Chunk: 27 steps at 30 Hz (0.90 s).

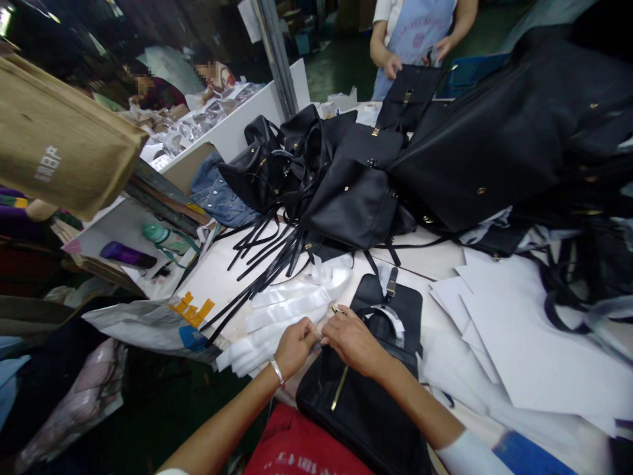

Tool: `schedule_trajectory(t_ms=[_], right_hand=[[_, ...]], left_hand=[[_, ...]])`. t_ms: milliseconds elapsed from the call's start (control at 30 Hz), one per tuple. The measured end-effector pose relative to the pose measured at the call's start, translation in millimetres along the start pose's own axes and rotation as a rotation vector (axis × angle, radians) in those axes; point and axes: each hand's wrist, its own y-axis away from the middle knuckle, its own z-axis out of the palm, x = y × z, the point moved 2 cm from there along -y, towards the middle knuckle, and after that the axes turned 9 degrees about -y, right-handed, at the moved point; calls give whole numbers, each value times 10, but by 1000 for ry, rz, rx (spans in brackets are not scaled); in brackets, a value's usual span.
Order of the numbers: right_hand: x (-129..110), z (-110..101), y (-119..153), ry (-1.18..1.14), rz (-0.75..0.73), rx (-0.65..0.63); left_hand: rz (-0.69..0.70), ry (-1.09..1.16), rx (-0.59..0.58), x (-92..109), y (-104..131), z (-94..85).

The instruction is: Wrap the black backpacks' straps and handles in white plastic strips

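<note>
A black bag (368, 402) with a gold zipper lies at the table's near edge, its flap and a strap with a buckle toward the back. White wrapping shows around its handle. My left hand (297, 344), with a bracelet at the wrist, is closed in a pinch just left of the bag. Touching or nearly touching it, my right hand (349, 338) is closed above the bag's upper left part. Something small and dark sits between the fingertips of both hands, too small to name. White strips (287, 303) lie just beyond my hands.
Black bags (353, 204) are heaped across the back, with loose black straps (267, 270) hanging toward the left. White sheets (534, 336) lie at right. A person in an apron (420, 30) handles a bag across the table. A metal post (277, 56) stands back left.
</note>
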Motion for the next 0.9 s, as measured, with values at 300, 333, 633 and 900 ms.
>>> schedule_trajectory(t_ms=[300, 333, 633, 900], right_hand=[[283, -35, 219, -6, 159, 117], [235, -1, 206, -14, 138, 115], [652, -166, 338, -107, 292, 344], [631, 24, 253, -264, 335, 182]], left_hand=[[81, -193, 18, 145, -92, 44], [106, -237, 22, 183, -104, 79], [168, -411, 17, 227, -153, 178], [144, -436, 52, 314, -203, 186]])
